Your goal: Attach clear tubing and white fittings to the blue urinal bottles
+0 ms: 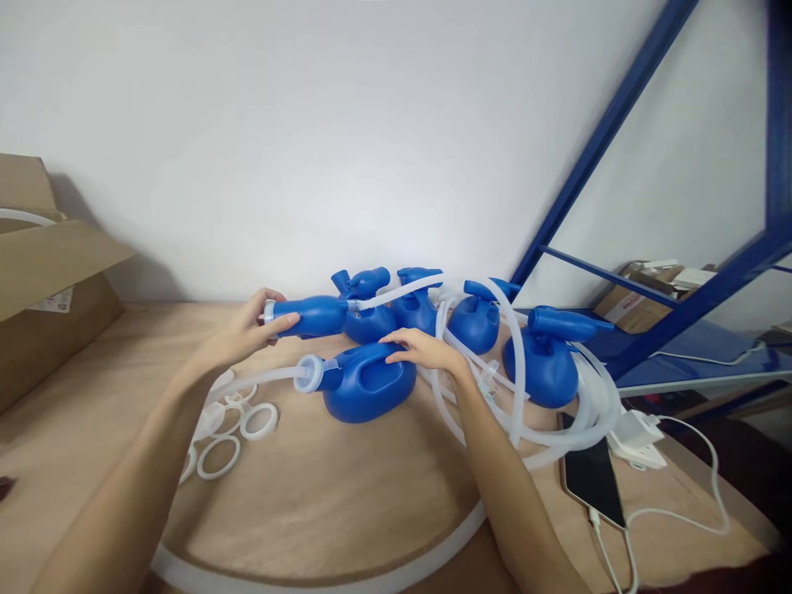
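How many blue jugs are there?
5: the front jug at the right hand; toward the wall, the back-left jug, back-middle jug and back-right jug; and the far-right jug.

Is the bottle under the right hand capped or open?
The bottle looks capped: a translucent cap sits at its mouth, with a hose leading out. Whether it's fully tight, I cannot tell.

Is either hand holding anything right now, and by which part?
The left hand holds a blue tube by its white-capped end; the right hand touches a blue bottle near its handle, grip unclear.
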Demonstrator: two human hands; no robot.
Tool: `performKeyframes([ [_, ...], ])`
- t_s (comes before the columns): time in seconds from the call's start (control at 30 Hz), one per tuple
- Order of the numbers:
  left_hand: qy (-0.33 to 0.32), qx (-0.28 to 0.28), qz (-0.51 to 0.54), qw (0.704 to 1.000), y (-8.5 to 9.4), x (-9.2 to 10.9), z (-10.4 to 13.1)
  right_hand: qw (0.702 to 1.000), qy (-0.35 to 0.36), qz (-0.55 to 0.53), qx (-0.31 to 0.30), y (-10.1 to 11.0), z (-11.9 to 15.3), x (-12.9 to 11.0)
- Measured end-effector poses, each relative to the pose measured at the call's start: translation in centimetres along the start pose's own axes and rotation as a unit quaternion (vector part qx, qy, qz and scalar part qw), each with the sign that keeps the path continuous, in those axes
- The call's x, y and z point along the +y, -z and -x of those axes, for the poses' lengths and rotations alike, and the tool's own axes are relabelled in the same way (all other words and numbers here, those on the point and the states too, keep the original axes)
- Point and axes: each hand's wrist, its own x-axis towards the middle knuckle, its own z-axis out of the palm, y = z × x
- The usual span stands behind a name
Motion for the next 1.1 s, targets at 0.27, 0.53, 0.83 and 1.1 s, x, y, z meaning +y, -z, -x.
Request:
performKeyframes([
  [0.27, -0.042, -0.175, 0.11, 0.978, -3.1, -0.6, -0.1, 0.991, 0.133, -0.03, -0.013, 0.8, 0.0, -1.4],
  [0.53, -0.095, -0.05, 0.07, 0.992, -2.5, 1.6, 1.1, 0.991, 0.123, -0.046, 0.007, 2.1, 1.8, -4.5],
  [0.83, -0.086, -0.157, 0.104, 0.978, -3.8, -0.2, 0.5, 0.976, 0.218, 0.007, -0.031, 1.8, 1.5, -5.4],
  [1.1, -0.076, -0.162, 0.003, 0.984, -1.6, 3.3, 3.5, 0.969, 0.245, -0.037, 0.013, 0.9, 1.5, -7.2],
])
